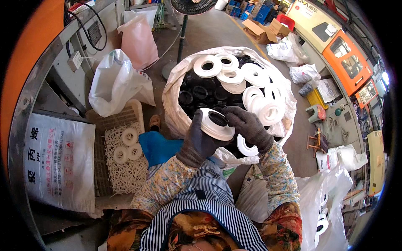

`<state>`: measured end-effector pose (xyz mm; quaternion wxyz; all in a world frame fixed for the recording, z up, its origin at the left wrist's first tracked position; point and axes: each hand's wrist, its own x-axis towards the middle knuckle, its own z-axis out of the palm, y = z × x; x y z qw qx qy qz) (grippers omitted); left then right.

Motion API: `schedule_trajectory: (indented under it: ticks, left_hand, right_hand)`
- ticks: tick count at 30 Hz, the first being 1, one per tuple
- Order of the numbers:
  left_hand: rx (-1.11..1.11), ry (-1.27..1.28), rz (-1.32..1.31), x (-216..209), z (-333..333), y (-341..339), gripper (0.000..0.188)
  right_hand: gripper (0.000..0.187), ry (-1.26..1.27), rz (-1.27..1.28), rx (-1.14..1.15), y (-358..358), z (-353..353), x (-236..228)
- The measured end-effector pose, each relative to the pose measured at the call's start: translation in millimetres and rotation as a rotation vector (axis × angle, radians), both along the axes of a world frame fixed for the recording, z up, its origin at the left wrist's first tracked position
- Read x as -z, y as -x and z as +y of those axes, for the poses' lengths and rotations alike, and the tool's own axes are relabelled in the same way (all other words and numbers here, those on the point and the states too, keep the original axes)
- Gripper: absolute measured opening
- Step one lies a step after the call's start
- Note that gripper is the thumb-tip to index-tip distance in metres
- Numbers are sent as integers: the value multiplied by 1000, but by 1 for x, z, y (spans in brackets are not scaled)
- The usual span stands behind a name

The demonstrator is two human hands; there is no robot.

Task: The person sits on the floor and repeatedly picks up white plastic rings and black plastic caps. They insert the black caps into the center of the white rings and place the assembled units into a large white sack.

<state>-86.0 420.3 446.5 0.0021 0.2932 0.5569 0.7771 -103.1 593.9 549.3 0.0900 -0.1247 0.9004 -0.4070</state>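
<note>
Both my hands wear dark grey gloves and meet over the near side of a large sack. My left hand (193, 140) is wrapped round a white plastic ring (216, 133), thumb on its upper side. A black ring (217, 119) shows in the white ring's opening, tilted. The bent fingers of my right hand (250, 126) close on the black ring's right edge; the fingertips are partly hidden. Beneath, the white woven sack (173, 90) holds many black rings (201, 92), with several white rings (268, 109) on top.
On the left stands a crate (98, 178) of thin white sticks with several white rings. Near it are an open white bag (109, 85) and a pink bag (138, 42). A fan (184, 31) stands beyond the sack. A clear bag (312, 196) with rings lies lower right.
</note>
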Motion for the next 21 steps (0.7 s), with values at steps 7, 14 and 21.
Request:
schedule_trajectory:
  ticks: [7,14,21]
  left_hand:
    - [-73,-345,-321,-4,7,-27,52]
    - [-377,284,417,40,-21,-7,85]
    - [-418,244,356,27,-20,-17,67]
  right_hand:
    - [56,-144,42,-143,8,-12,18]
    - [84,-46,441,-544,1,-8,15]
    - [77,-268,-172,-130,-8,-22,4]
